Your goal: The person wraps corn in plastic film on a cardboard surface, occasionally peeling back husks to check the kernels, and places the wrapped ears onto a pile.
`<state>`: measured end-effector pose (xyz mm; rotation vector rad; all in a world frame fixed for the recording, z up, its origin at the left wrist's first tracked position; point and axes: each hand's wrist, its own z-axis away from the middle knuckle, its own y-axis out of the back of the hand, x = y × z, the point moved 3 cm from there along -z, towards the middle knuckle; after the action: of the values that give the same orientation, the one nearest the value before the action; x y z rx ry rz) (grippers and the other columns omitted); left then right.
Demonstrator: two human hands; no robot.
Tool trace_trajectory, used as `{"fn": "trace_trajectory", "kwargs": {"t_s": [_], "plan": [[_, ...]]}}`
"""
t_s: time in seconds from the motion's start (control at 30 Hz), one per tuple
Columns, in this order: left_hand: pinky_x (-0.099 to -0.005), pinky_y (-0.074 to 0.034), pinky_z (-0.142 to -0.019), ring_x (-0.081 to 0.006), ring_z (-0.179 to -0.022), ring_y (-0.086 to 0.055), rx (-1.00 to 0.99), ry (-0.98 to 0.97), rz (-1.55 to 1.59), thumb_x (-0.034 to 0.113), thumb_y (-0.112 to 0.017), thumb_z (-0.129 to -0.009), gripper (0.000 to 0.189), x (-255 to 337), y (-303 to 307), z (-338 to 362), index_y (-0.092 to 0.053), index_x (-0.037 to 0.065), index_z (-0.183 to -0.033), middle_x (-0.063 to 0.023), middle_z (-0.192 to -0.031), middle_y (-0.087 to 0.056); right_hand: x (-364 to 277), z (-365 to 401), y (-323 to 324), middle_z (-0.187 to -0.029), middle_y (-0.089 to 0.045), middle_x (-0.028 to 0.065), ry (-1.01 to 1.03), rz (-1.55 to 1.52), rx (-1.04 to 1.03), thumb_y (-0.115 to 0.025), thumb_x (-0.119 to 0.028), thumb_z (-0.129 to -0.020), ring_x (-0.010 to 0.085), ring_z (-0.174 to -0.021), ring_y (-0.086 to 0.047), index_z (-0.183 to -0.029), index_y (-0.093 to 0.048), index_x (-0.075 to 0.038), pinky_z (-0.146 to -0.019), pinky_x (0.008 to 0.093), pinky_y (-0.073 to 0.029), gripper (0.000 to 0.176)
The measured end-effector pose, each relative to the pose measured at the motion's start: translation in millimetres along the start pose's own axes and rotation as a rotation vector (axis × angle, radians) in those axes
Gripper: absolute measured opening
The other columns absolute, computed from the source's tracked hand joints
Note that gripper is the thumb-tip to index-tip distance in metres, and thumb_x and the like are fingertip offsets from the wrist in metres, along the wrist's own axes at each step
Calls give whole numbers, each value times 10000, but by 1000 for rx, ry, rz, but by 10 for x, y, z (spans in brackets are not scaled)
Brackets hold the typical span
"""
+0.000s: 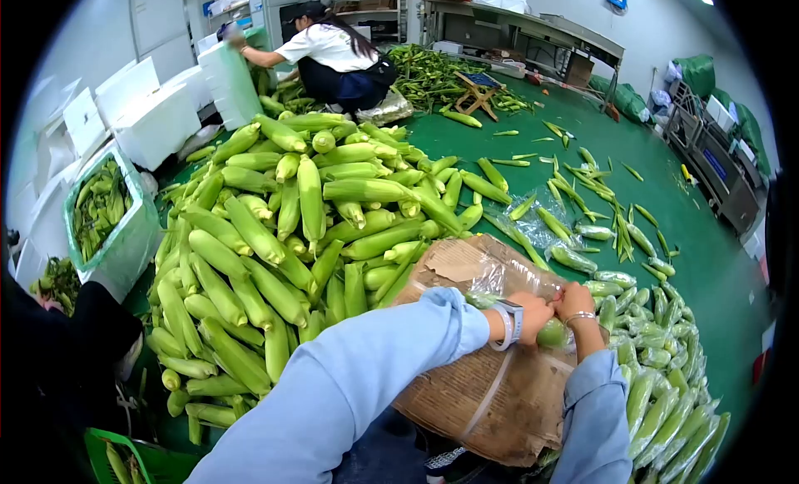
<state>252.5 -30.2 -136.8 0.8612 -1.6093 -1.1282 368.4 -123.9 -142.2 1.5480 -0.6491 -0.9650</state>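
Note:
My left hand (531,314), with a watch on its wrist, is closed around a green ear of corn (553,334) above a piece of brown cardboard (466,392). Close against it, my right hand (576,304) has its fingers pinched together at what looks like the clear plastic bag around this ear; the fingertips partly hide it. More clear plastic (493,276) lies on the cardboard behind my left wrist. To the left rises a large heap of unwrapped corn ears (275,259). Bagged corn ears (657,401) are piled at my right.
A person (337,55) crouches at the back by a foam box (229,84). Another foam box (125,243) holds green husks. Loose husks (595,188) and plastic film (545,226) litter the green floor (707,259). A green crate (141,463) stands at lower left.

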Motion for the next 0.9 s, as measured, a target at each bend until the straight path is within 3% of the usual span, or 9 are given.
{"fn": "trace_trajectory", "kwargs": {"t_s": [0.23,0.37,0.43,0.53,0.6,0.63,0.67,0.8,0.9], "plan": [[-416,-503,-609,-329,-687,-626,-343,-197,-82,374,-790,-467,423,552,152,1000,-650,102,-759,-126,-693,-638,75,-119,-206,-826,-657,152,-87,110,55,-747,-234,-637,307,-795,-633,-727,-678,-65,-724,368,-503,204],[-426,-467,-717,-302,-758,-620,-1151,-682,121,457,-752,-531,493,676,-202,1860,-680,62,-815,-177,-786,-654,379,-347,-626,-916,-628,209,85,191,115,-619,-246,-747,357,-844,-602,-826,-654,-32,-760,424,-477,232],[-402,-449,-778,-264,-796,-603,-1140,-306,452,440,-727,-649,512,597,157,2069,-643,13,-917,-140,-876,-658,168,15,-332,-1000,-584,223,29,-31,66,-601,-226,-754,387,-891,-562,-988,-563,-25,-779,443,-454,310],[-329,-457,-787,-185,-797,-583,-745,99,1282,349,-697,-743,544,387,287,2268,-527,-4,-1120,-94,-1019,-620,279,46,-516,-969,-579,172,187,-208,68,-604,-190,-770,303,-885,-559,-984,-534,3,-780,389,-450,297],[-298,-463,-774,-163,-796,-578,-604,238,1402,321,-683,-767,551,329,407,2245,-490,-7,-1165,-83,-1040,-606,422,152,-739,-985,-574,143,366,-375,237,-603,-178,-792,235,-881,-552,-1017,-535,16,-770,345,-442,305],[-275,-468,-737,-145,-775,-575,-258,340,1422,322,-660,-783,523,256,469,2161,-497,-1,-1160,-71,-996,-607,466,188,-822,-1010,-571,133,500,-410,405,-599,-179,-807,209,-886,-548,-1054,-535,20,-775,322,-437,324],[-252,-472,-700,-128,-754,-571,85,431,1418,323,-637,-799,496,178,552,2094,-503,4,-1154,-59,-953,-608,299,427,-703,-1054,-557,135,481,-641,297,-582,-207,-833,206,-896,-547,-1100,-523,18,-799,310,-432,355],[-252,-447,-754,-109,-886,-532,419,513,1565,361,-558,-842,527,205,678,1823,-448,12,-1221,-67,-1017,-566,-1010,1827,-380,-1087,-537,119,326,-1571,-276,-545,-332,-875,201,-919,-543,-1203,-448,25,-846,301,-433,494],[-249,-421,-809,-112,-961,-503,734,318,1557,360,-555,-847,581,375,725,1727,-385,14,-1282,-84,-1087,-535,-1660,2493,-302,-978,-559,107,229,-1736,-66,-577,-368,-842,216,-866,-558,-1187,-420,31,-730,321,-481,551]]}}
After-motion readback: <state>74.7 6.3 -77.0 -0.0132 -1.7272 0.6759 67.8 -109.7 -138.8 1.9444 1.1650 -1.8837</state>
